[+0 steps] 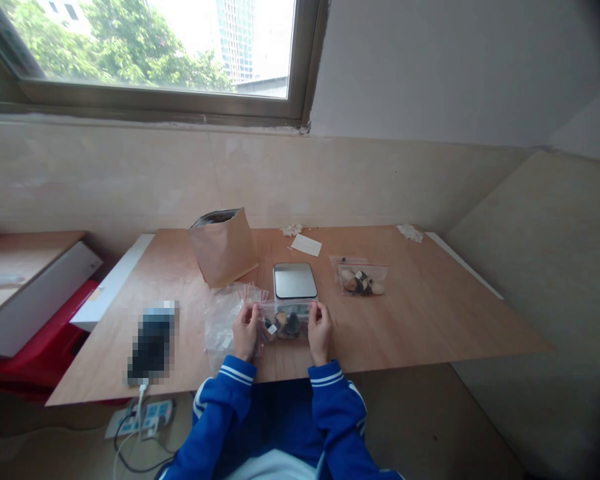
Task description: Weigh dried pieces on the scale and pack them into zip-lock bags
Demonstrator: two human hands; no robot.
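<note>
Wooden table (pixel 430 313), paper bag (pixel 223 248), scale (pixel 294 280), filled zip bag (pixel 363 279), empty bags (pixel 223 317)

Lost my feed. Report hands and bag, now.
Left hand and right hand pinch the top corners of a filled zip bag. Kitchen scale just behind. Second filled bag off right. Nothing in the way.

Probably a bare, unfinished room: plywood board (pixel 405 320) as table, plain tiled wall (pixel 130 173), window (pixel 145 53).
</note>
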